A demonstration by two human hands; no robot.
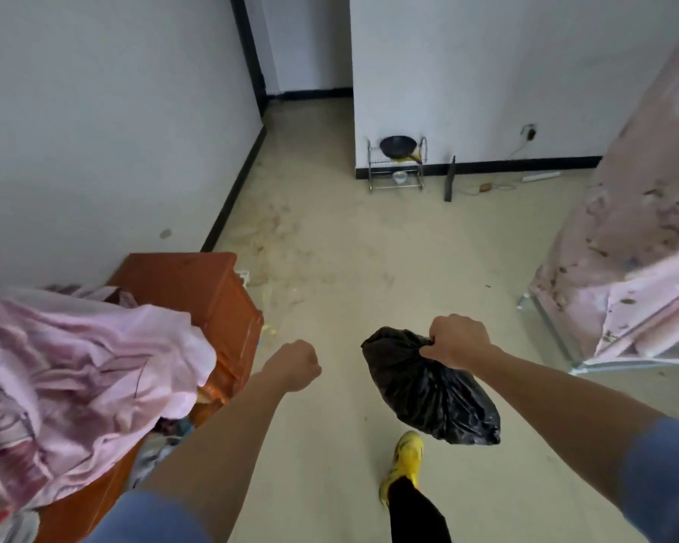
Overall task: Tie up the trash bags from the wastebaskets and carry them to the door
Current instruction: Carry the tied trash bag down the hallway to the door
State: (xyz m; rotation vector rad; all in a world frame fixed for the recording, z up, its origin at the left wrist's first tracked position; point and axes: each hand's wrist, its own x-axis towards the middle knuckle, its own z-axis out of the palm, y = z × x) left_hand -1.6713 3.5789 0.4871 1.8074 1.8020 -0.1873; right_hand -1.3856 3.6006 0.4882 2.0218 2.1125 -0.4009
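Observation:
A black trash bag [428, 389] hangs in the air in front of me, its neck bunched together. My right hand [457, 340] grips that bunched top from above. My left hand [296, 364] is held out beside it, fingers curled into a fist with nothing in it, about a hand's width left of the bag. Below the bag my foot in a yellow shoe [404, 460] steps on the beige floor [349, 248]. No wastebasket is in view.
An orange wooden cabinet [208, 303] with pink cloth [75, 370] piled on it stands at my left. A pink flowered cloth wardrobe [628, 244] stands at the right. Ahead, a metal rack with a black pan [396, 160] sits against the wall, and a passage [302, 111] opens beyond.

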